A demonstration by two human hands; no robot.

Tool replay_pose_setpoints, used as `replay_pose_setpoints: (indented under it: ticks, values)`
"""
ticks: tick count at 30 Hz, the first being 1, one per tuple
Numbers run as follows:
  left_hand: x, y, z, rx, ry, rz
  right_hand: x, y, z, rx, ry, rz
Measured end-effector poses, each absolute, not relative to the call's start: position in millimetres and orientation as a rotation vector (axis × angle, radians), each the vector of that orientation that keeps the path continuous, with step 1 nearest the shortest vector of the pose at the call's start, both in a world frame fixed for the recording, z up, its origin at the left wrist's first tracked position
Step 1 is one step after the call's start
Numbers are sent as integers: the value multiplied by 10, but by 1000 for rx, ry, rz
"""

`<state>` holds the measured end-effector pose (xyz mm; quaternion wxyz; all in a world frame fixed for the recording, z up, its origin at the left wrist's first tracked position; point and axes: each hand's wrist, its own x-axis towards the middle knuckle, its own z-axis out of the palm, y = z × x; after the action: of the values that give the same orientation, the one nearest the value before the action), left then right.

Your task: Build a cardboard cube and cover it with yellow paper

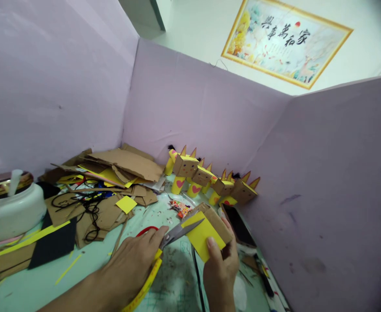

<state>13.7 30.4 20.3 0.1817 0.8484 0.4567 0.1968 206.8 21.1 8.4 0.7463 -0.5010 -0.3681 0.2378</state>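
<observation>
My left hand point(138, 255) is closed around the handles of a pair of scissors point(174, 234). The scissor blades are parted, and one lies across the top corner of a yellow paper piece point(203, 240). My right hand point(221, 260) pinches that paper against a small brown cardboard box point(214, 221), thumb on the front. A yellow marked strip point(146, 288), like a measuring tape, hangs below my left hand. Behind stand several cardboard-and-paper animal figures point(201, 175) with pointed horns and pink or red hearts.
Cardboard scraps point(128, 162) pile at the back left, with black cord point(95, 216) and a yellow square point(126, 204) on nearer pieces. A white pot point(13, 212) stands far left. A dark phone-like slab point(239, 225) lies at right. Purple panels point(193, 104) surround the table.
</observation>
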Motion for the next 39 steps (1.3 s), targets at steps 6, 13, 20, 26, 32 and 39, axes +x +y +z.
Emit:
replay_pose_setpoints:
  ticks: [6, 13, 20, 26, 32, 39]
  values:
    - [127, 300, 230, 2374, 1240, 565, 2081, 199, 92, -1126, -835, 513]
    - [99, 293, 260, 2376, 1248, 572, 2108, 199, 53, -1109, -854, 523]
    - [77, 317, 212, 2351, 1164, 672, 2108, 200, 67, -1117, -849, 528]
    - [86, 302, 232, 2267, 1060, 734, 2081, 185, 113, -1118, -864, 527]
    - [66, 386, 264, 2071, 1127, 843, 2102, 201, 114, -1093, -809, 641]
    - [-136, 629, 277, 2170, 1803, 410, 2037, 225, 207, -1016, -731, 1152]
